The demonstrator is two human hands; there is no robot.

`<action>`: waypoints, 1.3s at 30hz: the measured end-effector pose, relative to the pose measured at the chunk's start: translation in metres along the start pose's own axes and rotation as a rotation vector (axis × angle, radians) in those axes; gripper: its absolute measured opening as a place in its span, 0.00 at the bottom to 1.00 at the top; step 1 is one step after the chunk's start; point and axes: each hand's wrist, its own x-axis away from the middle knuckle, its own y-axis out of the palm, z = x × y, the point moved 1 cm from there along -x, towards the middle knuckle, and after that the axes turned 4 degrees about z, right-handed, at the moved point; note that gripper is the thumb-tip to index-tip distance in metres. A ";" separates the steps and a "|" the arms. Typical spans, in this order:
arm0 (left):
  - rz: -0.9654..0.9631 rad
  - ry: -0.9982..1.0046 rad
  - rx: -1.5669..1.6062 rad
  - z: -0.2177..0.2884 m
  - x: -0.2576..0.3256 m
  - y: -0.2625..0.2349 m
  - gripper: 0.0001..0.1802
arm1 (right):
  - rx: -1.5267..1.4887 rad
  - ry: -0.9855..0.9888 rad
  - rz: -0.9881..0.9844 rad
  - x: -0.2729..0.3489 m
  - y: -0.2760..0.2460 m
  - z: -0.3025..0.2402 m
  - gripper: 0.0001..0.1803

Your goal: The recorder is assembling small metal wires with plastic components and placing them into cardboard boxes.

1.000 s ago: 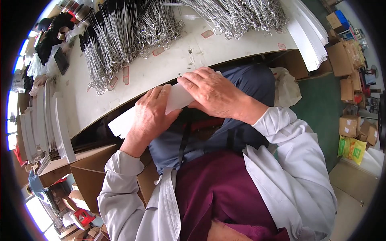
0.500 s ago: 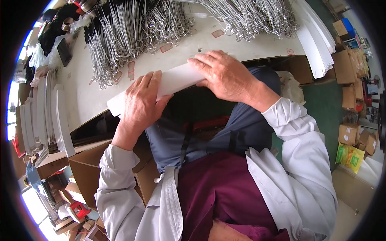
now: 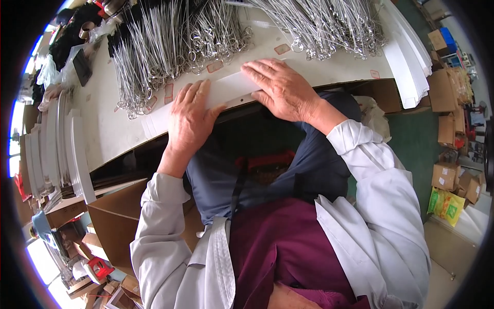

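A long white cardboard piece (image 3: 226,88), narrow like a flattened carton, lies along the near edge of the white table. My left hand (image 3: 189,116) grips its left part, fingers across the top and thumb at the near side. The right end is under the fingers of my right hand (image 3: 283,92), with that thumb also at the near edge. Just beyond it, bundles of thin metal wires with looped ends (image 3: 149,51) are spread over the table. Another wire bundle (image 3: 329,26) lies farther right.
White folded cartons (image 3: 404,56) lie at the table's right end. More white strips (image 3: 54,139) stand on the left. An open brown box (image 3: 116,216) sits below the table at left. Cardboard boxes (image 3: 445,172) and a yellow-green bag (image 3: 446,206) are at far right.
Both hands have lowered the white cardboard piece away from my body and onto the table's edge, where it lies flatter. The left hand has shifted slightly right; both keep their hold.
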 end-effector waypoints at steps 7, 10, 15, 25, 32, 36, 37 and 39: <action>-0.098 0.071 -0.163 0.006 0.023 0.000 0.43 | 0.147 0.003 -0.118 0.014 0.005 -0.009 0.48; -0.115 0.007 -0.279 -0.031 0.049 -0.025 0.44 | 0.224 0.102 -0.071 0.027 -0.004 0.010 0.48; -0.116 -0.016 -0.359 -0.052 0.077 -0.032 0.43 | 0.261 0.075 -0.034 0.031 -0.008 0.016 0.45; -0.370 -0.073 -0.014 0.038 0.030 -0.071 0.29 | 0.031 -0.138 0.147 0.032 -0.013 -0.022 0.24; -0.515 -0.312 0.344 0.056 0.003 -0.043 0.29 | -0.138 -0.020 0.298 0.021 -0.034 -0.053 0.25; -0.374 -0.366 0.368 0.063 0.022 -0.031 0.30 | -0.201 0.242 0.448 0.050 -0.027 -0.063 0.27; -0.377 -0.384 0.365 0.068 0.027 -0.028 0.30 | -0.283 0.325 0.454 0.055 -0.021 -0.065 0.27; -0.405 -0.450 0.374 0.073 0.037 -0.024 0.31 | -0.250 0.304 0.484 0.056 -0.018 -0.068 0.26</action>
